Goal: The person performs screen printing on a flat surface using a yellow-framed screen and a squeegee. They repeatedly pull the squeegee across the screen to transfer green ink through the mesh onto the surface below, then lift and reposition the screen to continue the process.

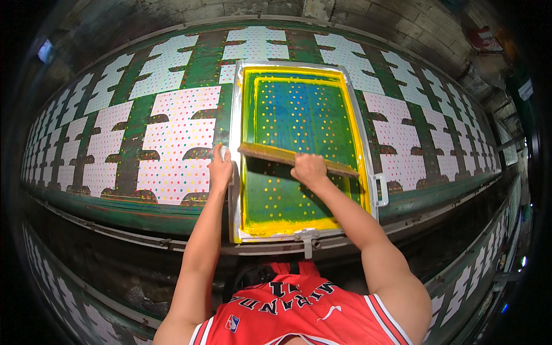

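Note:
A screen printing frame [357,115] with a metal border lies on the long green printing table. Its mesh [287,201] is green and blue with rows of small dots, edged by yellow ink [282,227]. My right hand [309,169] is closed around a long wooden squeegee [264,152], which slants across the middle of the mesh. My left hand [221,167] is closed at the frame's left side, where a bit of a pale handle shows between thumb and fingers. On the right side of the frame sits a matching white handle [380,190].
White cut fabric pieces with coloured dots [178,144] lie in two rows along the green table [198,72]. A metal rail [167,242] with a clamp [308,244] runs along the near edge. A block wall [397,23] stands behind. Another table with pieces [460,282] shows at lower right.

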